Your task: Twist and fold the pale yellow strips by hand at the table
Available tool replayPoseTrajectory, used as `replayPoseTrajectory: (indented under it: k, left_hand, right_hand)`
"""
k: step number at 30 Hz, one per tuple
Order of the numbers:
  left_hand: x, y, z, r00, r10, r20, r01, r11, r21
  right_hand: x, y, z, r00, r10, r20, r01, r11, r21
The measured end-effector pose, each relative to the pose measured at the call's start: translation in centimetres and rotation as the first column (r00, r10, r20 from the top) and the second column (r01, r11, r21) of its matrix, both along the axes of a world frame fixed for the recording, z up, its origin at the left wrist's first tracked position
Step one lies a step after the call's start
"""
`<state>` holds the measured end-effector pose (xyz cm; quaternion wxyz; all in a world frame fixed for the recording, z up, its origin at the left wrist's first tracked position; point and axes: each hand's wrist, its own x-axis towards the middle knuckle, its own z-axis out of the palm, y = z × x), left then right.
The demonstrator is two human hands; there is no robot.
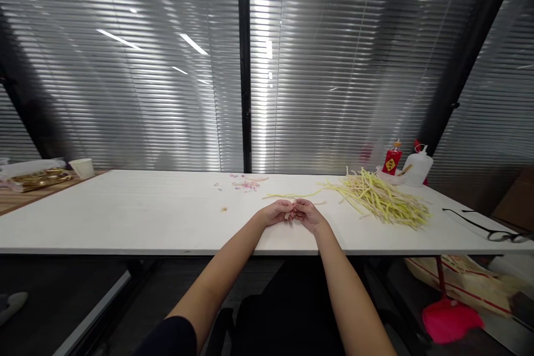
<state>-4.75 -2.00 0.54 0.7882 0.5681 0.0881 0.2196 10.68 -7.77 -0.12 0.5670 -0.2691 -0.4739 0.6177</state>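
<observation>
My left hand (276,212) and my right hand (307,213) meet above the white table (137,211), near its front edge. Fingers of both are closed in a pinch, tip to tip. A small pale piece (287,216) shows between them; its kind is mostly hidden by the fingers. Just beyond the hands lies a long thin yellow strip (287,196), with the end of a paler strip (320,203) beside it. To the right spreads a loose heap of yellow and cream strips (384,200). Small pink bits (249,184) lie scattered farther back on the left.
A red bottle (392,160) in a pale bowl (387,177) and a white squeeze bottle (418,168) stand back right. Black-framed glasses (498,235) lie at the right edge. A cup (82,168) stands far left. A pink dustpan (450,320) is on the floor.
</observation>
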Motion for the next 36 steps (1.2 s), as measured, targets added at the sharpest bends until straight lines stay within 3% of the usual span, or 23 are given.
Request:
replayPoseTrajectory:
  k: [8,22,32,36]
  left_hand:
    - [-0.11,-0.33,0.25,0.995,-0.045,-0.092,0.047,0.999,0.024]
    - [-0.02,-0.06,0.06,1.0,-0.021,-0.012,0.021,1.0,-0.015]
    - [-0.16,-0.1,-0.04,0.997,-0.072,-0.023,0.073,0.997,0.021]
    - [-0.13,-0.27,0.19,0.999,-0.043,-0.02,0.043,0.999,0.008]
  right_hand:
    - [0.38,0.15,-0.36,0.997,0.08,0.006,-0.08,0.997,0.016]
    - [0.07,-0.2,-0.06,0.993,0.114,-0.043,-0.113,0.993,0.025]
    - [0.34,0.16,-0.32,0.994,0.1,-0.036,-0.101,0.994,-0.031]
    - [0.22,0.38,-0.49,0.997,0.068,-0.039,-0.069,0.997,-0.036]
